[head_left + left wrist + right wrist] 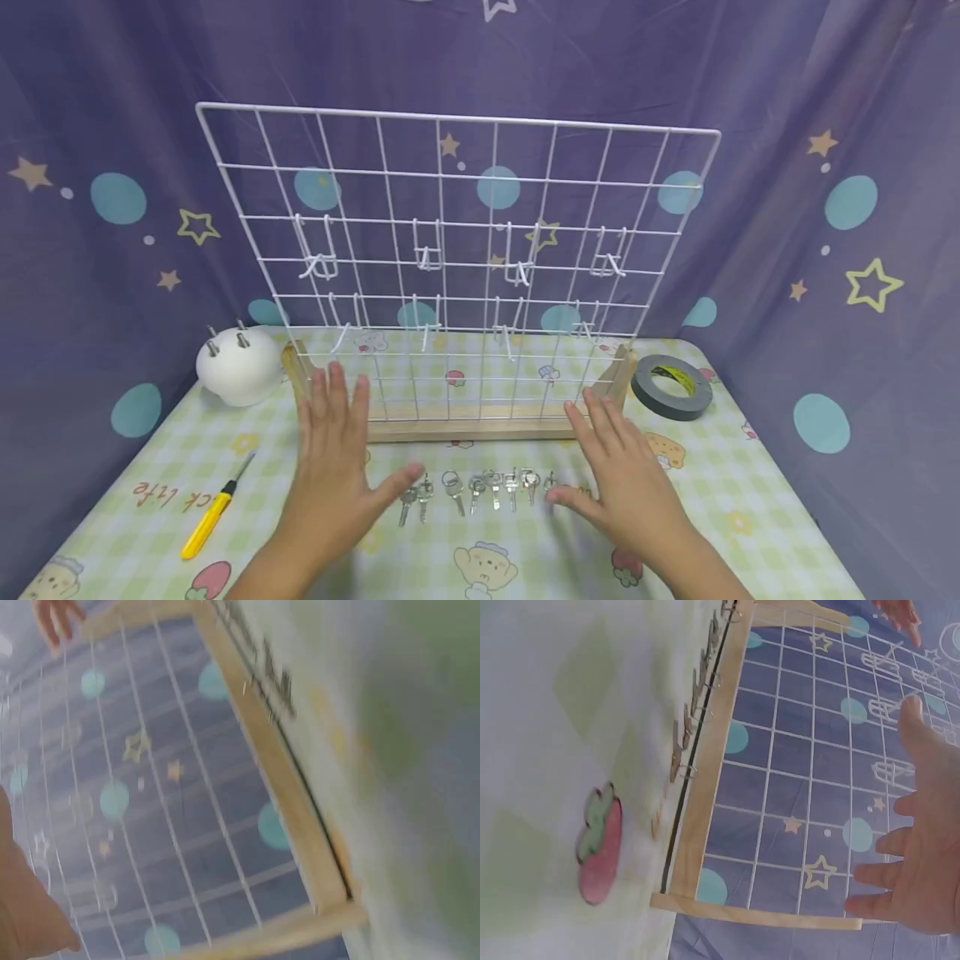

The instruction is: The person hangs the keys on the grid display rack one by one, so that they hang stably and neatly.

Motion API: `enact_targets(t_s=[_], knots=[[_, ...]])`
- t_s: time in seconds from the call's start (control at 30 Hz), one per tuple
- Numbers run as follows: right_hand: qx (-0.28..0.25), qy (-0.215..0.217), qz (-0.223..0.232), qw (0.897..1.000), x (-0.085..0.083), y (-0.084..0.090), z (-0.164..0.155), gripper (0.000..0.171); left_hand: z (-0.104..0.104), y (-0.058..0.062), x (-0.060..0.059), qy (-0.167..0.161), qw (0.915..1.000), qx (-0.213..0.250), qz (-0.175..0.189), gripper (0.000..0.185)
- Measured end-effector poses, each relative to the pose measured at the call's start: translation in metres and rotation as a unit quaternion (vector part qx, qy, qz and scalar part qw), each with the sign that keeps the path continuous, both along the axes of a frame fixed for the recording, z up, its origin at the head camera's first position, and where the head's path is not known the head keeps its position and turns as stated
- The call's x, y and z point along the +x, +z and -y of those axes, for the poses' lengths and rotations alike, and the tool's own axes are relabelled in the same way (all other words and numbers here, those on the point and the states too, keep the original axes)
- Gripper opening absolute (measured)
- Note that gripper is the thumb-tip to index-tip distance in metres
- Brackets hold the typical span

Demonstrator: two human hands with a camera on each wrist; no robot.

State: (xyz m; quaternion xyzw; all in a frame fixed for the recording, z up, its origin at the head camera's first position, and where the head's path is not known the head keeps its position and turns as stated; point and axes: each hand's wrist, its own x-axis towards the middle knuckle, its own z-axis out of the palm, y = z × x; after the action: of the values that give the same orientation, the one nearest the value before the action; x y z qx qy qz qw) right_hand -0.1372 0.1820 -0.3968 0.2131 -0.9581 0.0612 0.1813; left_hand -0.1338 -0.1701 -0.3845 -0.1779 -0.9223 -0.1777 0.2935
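The head view is the only one that shows the whole scene. A white wire grid (457,267) stands upright in a wooden base (465,429), and I use this grid as the landmark. In front of the base a row of keys (476,490) lies on the checked tablecloth (750,525). I count about eight keys, but the last one, at the right end, is blurred by the thumb beside it.

The left hand (333,467) is in front of the left part of the grid, flat, with straight spread fingers, and it holds nothing. Its thumb points to the left end of the key row and is just beside the first key. The right hand (618,479) is in front of the right part of the grid, also flat and spread, also holding nothing. Its thumb is at the right end of the row. So the keys lie between the two thumbs.

On the grid hang eight white hooks (427,257), four in an upper row and four below.

The right wrist view shows the keys (694,727) from the side, lying along the wooden base (709,757), and the spread fingers (885,874). The left wrist view is blurred; it gives only the wooden base (277,780) and the wires.

Left of the grid stand one white round object (238,367) with two metal pins and one yellow screwdriver (213,510). Right of the grid lies one roll of grey tape (671,386).
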Motion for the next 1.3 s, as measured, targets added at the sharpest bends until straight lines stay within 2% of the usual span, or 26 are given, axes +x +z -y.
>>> enact_targets(t_s=[0.07,0.13,0.23,0.3,0.43,0.53,0.6,0.67,0.77,0.93,1.03,1.17,1.3], knots=[[-0.032,0.008,0.011,0.999,-0.004,0.003,-0.003,0.103,0.012,0.009,-0.005,0.004,0.9987,0.05,-0.006,0.114],[-0.071,0.011,0.035,0.997,-0.008,0.005,-0.006,0.1,0.025,0.019,-0.01,0.011,0.9925,0.122,0.008,0.116],[-0.137,0.006,0.096,0.986,-0.017,0.005,-0.011,0.094,0.046,0.031,-0.022,0.026,0.9716,0.231,0.044,0.117],[-0.183,0.001,0.147,0.972,-0.023,0.002,-0.014,0.087,0.06,0.036,-0.032,0.034,0.9543,0.289,0.069,0.113],[-0.262,-0.007,0.246,0.933,-0.038,-0.007,-0.017,0.075,0.084,0.043,-0.052,0.047,0.9295,0.349,0.108,0.098],[-0.302,-0.01,0.298,0.906,-0.048,-0.015,-0.018,0.068,0.096,0.044,-0.063,0.058,0.9134,0.377,0.142,0.088],[-0.327,-0.007,0.325,0.887,-0.054,-0.022,-0.018,0.065,0.102,0.042,-0.068,0.058,0.9081,0.382,0.161,0.081],[-0.345,-0.001,0.349,0.871,-0.059,-0.029,-0.018,0.061,0.105,0.04,-0.073,0.053,0.9077,0.378,0.174,0.075],[-0.359,0.013,0.374,0.855,-0.065,-0.041,-0.018,0.053,0.106,0.036,-0.078,0.052,0.9113,0.368,0.177,0.067],[-0.354,0.032,0.404,0.843,-0.073,-0.057,-0.017,0.042,0.103,0.035,-0.083,0.084,0.9185,0.347,0.169,0.058],[-0.347,0.035,0.414,0.841,-0.074,-0.063,-0.016,0.039,0.103,0.035,-0.084,0.102,0.9244,0.325,0.172,0.056],[-0.33,0.023,0.421,0.845,-0.075,-0.067,-0.012,0.039,0.106,0.034,-0.084,0.126,0.9301,0.293,0.182,0.054],[-0.309,0.008,0.426,0.85,-0.077,-0.069,-0.009,0.038,0.107,0.031,-0.086,0.127,0.9322,0.288,0.179,0.051]])
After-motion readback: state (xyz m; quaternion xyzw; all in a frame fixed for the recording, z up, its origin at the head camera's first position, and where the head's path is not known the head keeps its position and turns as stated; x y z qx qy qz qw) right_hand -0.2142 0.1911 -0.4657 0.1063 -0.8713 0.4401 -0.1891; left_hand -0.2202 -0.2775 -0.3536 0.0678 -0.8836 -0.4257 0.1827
